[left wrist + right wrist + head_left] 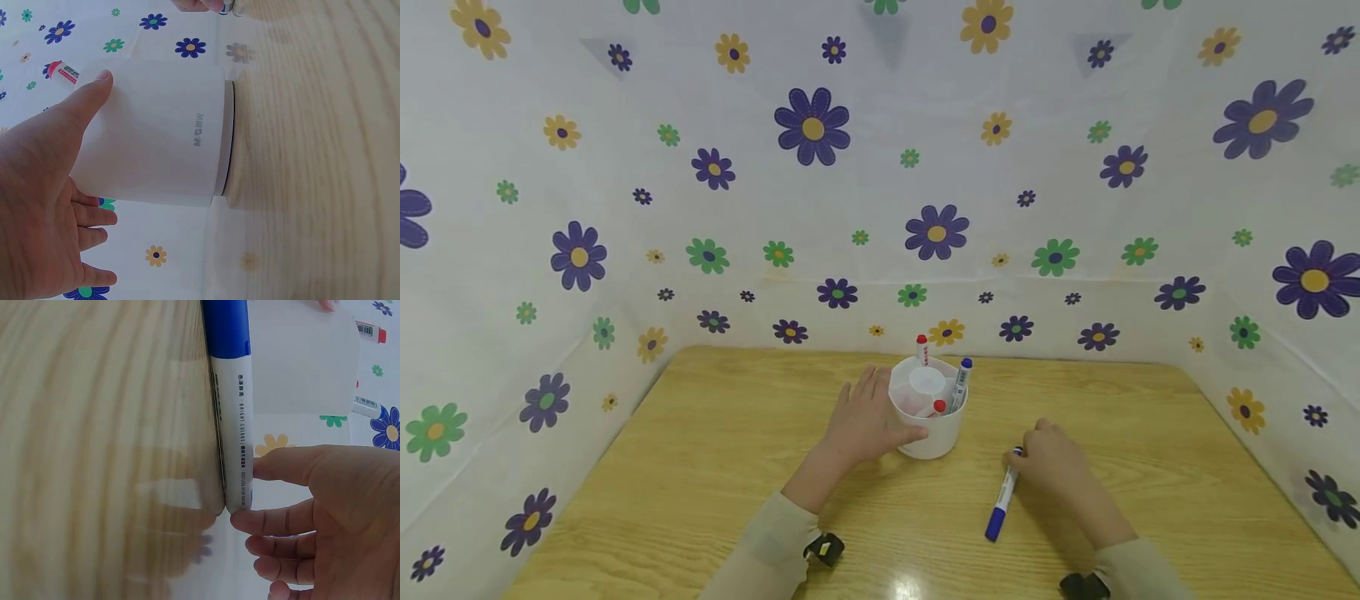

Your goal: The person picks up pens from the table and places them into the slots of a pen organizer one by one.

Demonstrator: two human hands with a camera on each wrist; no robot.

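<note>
Two hands: both on the wooden table [715,433].
Marker position: blue-capped marker [1002,501] lies flat, right of the white cup [928,433], well apart from it.
Long axis: runs near-to-far, cap toward the person.
Right hand [1056,467]: nearer; fingertips [244,520] touch the marker's far end, no visible pinch.
Left hand [865,421]: spread, steadying the cup's side.

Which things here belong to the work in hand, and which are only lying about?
In the work:
- white cup, touched by the left hand
- blue-capped marker lying on the table, right hand fingers on it
- markers standing in the cup

Only around:
- flowered cloth behind and at the sides
</note>
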